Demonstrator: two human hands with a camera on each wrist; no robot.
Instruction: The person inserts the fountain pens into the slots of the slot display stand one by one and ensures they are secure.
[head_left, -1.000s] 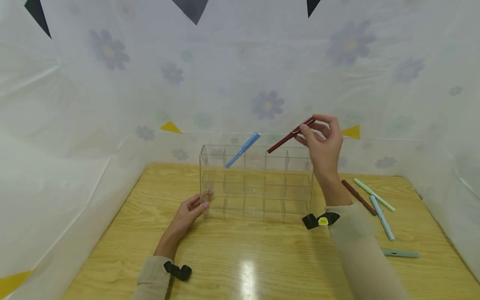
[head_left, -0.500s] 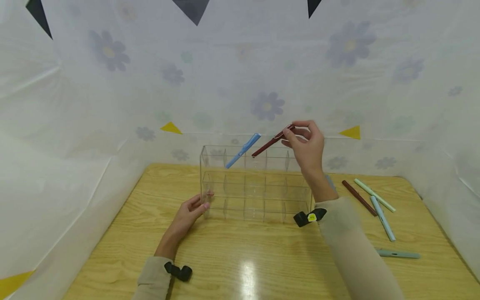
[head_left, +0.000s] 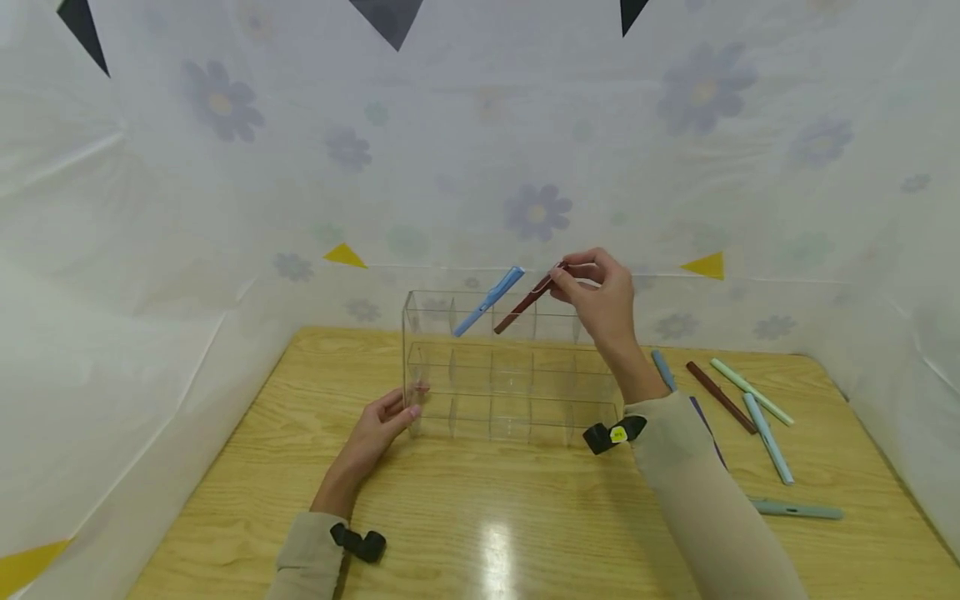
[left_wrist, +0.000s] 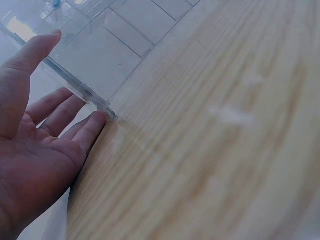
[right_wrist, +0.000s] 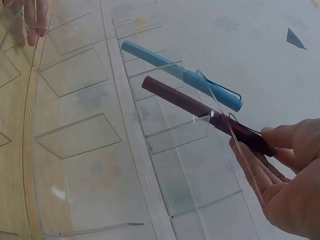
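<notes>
A clear acrylic pen stand with tiers of compartments stands upright on the table. My left hand holds its left side, the thumb at the front edge and the fingers along the outer wall. By its cap end, my right hand pinches a dark red pen between thumb and fingertips. That pen slants down to the left, its lower end in the top tier. Just left of it a blue pen leans at nearly the same slant in the top tier, held by no hand.
Right of the stand lie several pens: blue-grey, brown, pale green, light blue, grey-green and dark blue, some partly behind the right sleeve. A flower-print sheet hangs behind the wooden table.
My right hand has moved left and a little down, bringing the dark red pen into the top tier beside the blue pen. My left hand has stayed at the stand's side.
</notes>
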